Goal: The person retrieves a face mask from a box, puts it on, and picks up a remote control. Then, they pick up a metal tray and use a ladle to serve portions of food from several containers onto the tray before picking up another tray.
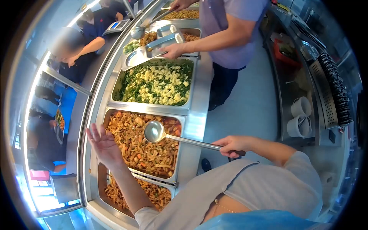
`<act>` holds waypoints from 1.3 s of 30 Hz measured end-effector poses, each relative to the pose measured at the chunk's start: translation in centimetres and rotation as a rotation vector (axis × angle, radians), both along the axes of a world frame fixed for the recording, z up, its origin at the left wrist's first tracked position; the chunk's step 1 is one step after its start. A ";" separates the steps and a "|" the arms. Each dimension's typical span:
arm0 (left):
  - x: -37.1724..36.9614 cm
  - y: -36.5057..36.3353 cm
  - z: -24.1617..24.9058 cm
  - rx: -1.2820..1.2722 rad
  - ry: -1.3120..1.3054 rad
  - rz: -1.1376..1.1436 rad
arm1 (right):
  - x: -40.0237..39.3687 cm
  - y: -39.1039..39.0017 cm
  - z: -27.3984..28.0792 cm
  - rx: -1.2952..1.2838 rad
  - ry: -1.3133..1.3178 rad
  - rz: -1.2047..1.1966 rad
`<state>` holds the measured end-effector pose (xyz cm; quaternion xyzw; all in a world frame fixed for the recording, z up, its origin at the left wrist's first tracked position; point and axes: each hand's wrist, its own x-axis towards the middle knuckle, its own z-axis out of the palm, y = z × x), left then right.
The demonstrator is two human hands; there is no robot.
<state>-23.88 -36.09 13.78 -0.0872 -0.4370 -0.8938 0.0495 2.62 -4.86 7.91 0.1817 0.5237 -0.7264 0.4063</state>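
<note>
My right hand (231,146) is closed around the dark handle end of a long steel ladle (184,141). The ladle's round bowl rests over a steel pan of stir-fried meat with vegetables (142,153), its hollow facing up. My left hand (102,145) is raised at the pan's left edge with the fingers spread and nothing in it. Below my left forearm lies another pan of a similar brown dish (153,193). Beyond the stir-fry is a pan of chopped greens with scrambled egg (157,82).
A co-worker (234,34) stands farther along the counter, holding a compartment tray (153,46) and a serving ladle (138,32). Across the glass partition (86,126) are several people. On the right, a steel rack holds white mugs (300,107) and a perforated tray (324,96).
</note>
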 end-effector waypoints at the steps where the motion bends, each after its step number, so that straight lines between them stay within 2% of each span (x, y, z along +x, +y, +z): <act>1: 1.4 2.2 -0.4 0.050 -0.008 -0.071 | 1.6 1.8 0.8 -0.016 -0.041 -0.034; 3: 4.1 7.1 -1.4 0.147 -0.023 -0.236 | 6.2 6.2 0.9 -0.017 -0.052 -0.041; 5: 7.3 12.0 -2.7 0.120 -0.037 -0.319 | 11.7 10.6 1.0 -0.016 -0.055 -0.101; 8: 12.8 21.4 -4.8 0.134 -0.168 -0.467 | 21.2 16.5 1.6 -0.036 -0.062 -0.318; 9: 13.9 24.0 -6.8 0.120 -0.130 -0.534 | 23.3 18.3 1.7 -0.074 -0.049 -0.395; 12: 19.5 34.4 -6.1 -0.070 -0.256 -0.543 | 28.6 23.1 3.0 -0.110 -0.065 -0.657; 14: 21.5 40.0 -6.2 -0.088 -0.312 -0.723 | 31.3 26.2 3.5 -0.079 -0.057 -0.819; 17: 24.1 47.6 -4.3 -0.264 -0.309 -0.860 | 34.7 31.0 2.9 -0.016 0.006 -1.023; 22: 23.9 58.7 -4.2 -0.368 -0.249 -0.948 | 33.3 40.9 1.7 -0.073 0.071 -1.261; 25: 20.4 65.0 -4.6 -0.461 -0.092 -0.985 | 31.3 45.2 -0.6 -0.104 0.132 -1.298; 29: 14.7 73.1 -5.8 -0.413 0.131 -1.017 | 26.2 47.7 0.5 0.077 0.135 -1.350; 32: 13.1 78.5 -5.3 -0.170 0.034 -1.001 | 23.6 50.6 1.7 -0.042 0.055 -1.432; 35: 12.5 81.9 -4.5 -0.143 -0.189 -0.786 | 22.6 54.0 2.0 -0.037 -0.012 -1.417; 36: 13.5 83.1 -5.9 -0.174 -0.182 -0.758 | 22.6 55.5 1.3 -0.028 -0.049 -1.419; 39: 15.8 88.5 -8.4 -0.291 -0.184 -0.901 | 22.0 61.3 1.2 -0.090 -0.032 -1.421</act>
